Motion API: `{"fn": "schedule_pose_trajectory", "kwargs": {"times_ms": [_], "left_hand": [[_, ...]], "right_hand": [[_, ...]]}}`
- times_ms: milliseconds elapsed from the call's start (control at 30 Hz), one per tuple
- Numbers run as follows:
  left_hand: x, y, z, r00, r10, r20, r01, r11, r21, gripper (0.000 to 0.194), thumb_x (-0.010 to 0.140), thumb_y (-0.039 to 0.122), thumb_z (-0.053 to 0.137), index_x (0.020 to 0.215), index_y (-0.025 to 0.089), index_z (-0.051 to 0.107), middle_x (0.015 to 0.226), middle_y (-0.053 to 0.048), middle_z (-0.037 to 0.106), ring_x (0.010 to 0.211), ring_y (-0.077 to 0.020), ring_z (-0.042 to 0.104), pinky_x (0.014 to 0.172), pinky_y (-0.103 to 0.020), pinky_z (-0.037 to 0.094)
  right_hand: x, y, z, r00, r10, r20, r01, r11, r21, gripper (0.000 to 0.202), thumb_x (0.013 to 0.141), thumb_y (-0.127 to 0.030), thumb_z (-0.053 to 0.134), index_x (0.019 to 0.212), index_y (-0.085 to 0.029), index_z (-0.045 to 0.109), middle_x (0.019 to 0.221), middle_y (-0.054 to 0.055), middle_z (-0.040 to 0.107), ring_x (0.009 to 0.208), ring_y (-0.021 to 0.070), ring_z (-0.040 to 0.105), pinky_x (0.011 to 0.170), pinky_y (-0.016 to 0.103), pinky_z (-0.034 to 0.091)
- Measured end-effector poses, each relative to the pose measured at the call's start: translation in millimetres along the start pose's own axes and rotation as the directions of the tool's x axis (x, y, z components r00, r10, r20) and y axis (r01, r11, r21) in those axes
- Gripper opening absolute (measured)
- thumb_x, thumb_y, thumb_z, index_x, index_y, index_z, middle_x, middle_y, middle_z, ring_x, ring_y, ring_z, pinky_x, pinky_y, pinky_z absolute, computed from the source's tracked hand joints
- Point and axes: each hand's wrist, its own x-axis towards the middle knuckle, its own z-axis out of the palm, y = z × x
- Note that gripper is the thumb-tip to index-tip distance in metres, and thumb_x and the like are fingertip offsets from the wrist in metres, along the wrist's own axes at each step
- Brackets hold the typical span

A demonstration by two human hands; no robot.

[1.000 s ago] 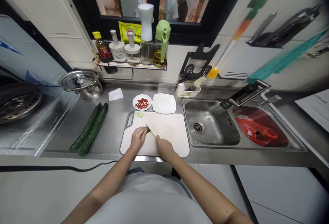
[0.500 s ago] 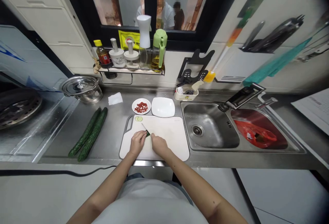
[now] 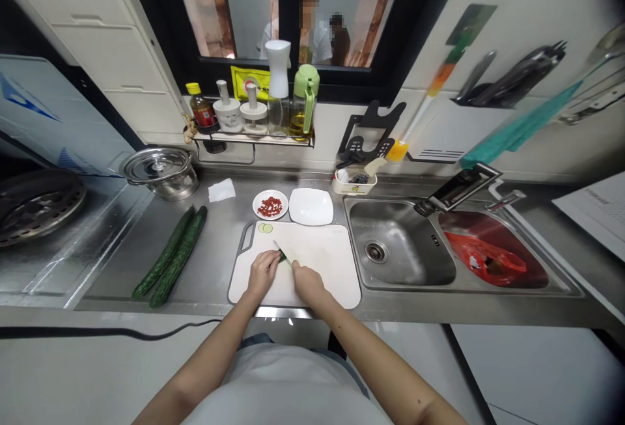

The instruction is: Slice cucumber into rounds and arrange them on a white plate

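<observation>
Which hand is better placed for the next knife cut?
Probably the right hand: it grips the knife, close against the cucumber piece on the cutting board. The left hand is occupied holding that piece.

The knife (image 3: 288,255) slid forward; then slightly back.

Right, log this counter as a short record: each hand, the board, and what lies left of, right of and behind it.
left hand: holds a green piece against the board
right hand: grips the knife
board: pale slices near its far left corner
left of board: two cucumbers, side by side
right of board: sink
behind board: dish with red bits; white plate
</observation>
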Motion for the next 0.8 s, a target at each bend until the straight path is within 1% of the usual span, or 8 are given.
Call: {"fn": "schedule_pose_trajectory", "kwargs": {"times_ms": [200, 333, 433, 600, 733, 800], "left_hand": [[-0.5, 1.2, -0.1, 1.0, -0.007, -0.002, 0.007, 1.0, 0.01, 0.021, 0.089, 0.025, 0.048, 0.098, 0.02, 0.066, 0.097, -0.007, 0.069, 0.091, -0.0185, 0.062, 0.083, -0.036, 0.052], [-0.8, 1.5, -0.3, 1.0, -0.006, -0.011, 0.006, 1.0, 0.013, 0.022, 0.09, 0.025, 0.046, 0.098, 0.02, 0.066, 0.096, -0.007, 0.069, 0.09, -0.0186, 0.062, 0.082, -0.037, 0.052], [-1.0, 1.1, -0.1, 1.0, 0.002, -0.01, -0.002, 1.0, 0.011, 0.023, 0.09, 0.025, 0.047, 0.099, 0.02, 0.066, 0.097, -0.007, 0.069, 0.091, -0.0187, 0.063, 0.083, -0.038, 0.052], [-1.1, -0.5, 0.7, 1.0, 0.017, -0.005, -0.017, 1.0, 0.013, 0.022, 0.089, 0.024, 0.047, 0.098, 0.02, 0.066, 0.097, -0.007, 0.069, 0.091, -0.0188, 0.062, 0.083, -0.037, 0.052], [-1.5, -1.5, 0.9, 1.0, 0.03, 0.007, -0.03, 0.999, 0.011, 0.021, 0.089, 0.024, 0.048, 0.099, 0.02, 0.066, 0.098, -0.007, 0.068, 0.092, -0.0188, 0.062, 0.084, -0.037, 0.052], [-1.6, -1.7, 0.9, 0.999, 0.038, 0.007, -0.038, 0.999, 0.013, 0.021, 0.089, 0.024, 0.048, 0.099, 0.02, 0.066, 0.099, -0.007, 0.068, 0.093, -0.0189, 0.062, 0.084, -0.038, 0.052]], "right_hand": [[-15.8, 11.7, 9.9, 1.0, 0.005, -0.006, -0.005, 1.0, -0.014, 0.036, 0.083, -0.003, 0.036, 0.116, -0.013, 0.046, 0.092, 0.014, 0.067, 0.092, 0.0211, 0.064, 0.074, 0.029, 0.045], [-25.4, 15.4, 9.4, 0.999, 0.012, 0.047, -0.011, 1.0, -0.018, 0.04, 0.079, -0.004, 0.044, 0.118, -0.012, 0.044, 0.094, 0.015, 0.066, 0.094, 0.0235, 0.063, 0.074, 0.03, 0.045], [-28.0, 14.8, 7.6, 0.999, 0.022, 0.048, -0.022, 1.0, -0.019, 0.042, 0.079, -0.004, 0.044, 0.119, -0.011, 0.044, 0.093, 0.015, 0.066, 0.094, 0.0245, 0.063, 0.074, 0.031, 0.045], [-21.5, 12.6, 7.7, 1.0, 0.01, 0.025, -0.009, 1.0, -0.005, 0.038, 0.081, -0.003, 0.039, 0.119, -0.011, 0.045, 0.093, 0.015, 0.066, 0.093, 0.0239, 0.063, 0.074, 0.031, 0.045], [-9.5, 9.2, 6.0, 1.0, -0.002, -0.016, 0.002, 1.0, 0.014, 0.036, 0.083, -0.003, 0.035, 0.116, -0.012, 0.047, 0.091, 0.015, 0.067, 0.093, 0.0223, 0.064, 0.075, 0.031, 0.045], [-2.3, 5.8, 2.5, 1.0, -0.011, -0.015, 0.011, 1.0, 0.02, 0.037, 0.083, -0.002, 0.034, 0.117, -0.012, 0.047, 0.093, 0.015, 0.067, 0.093, 0.0217, 0.064, 0.075, 0.03, 0.045]]}}
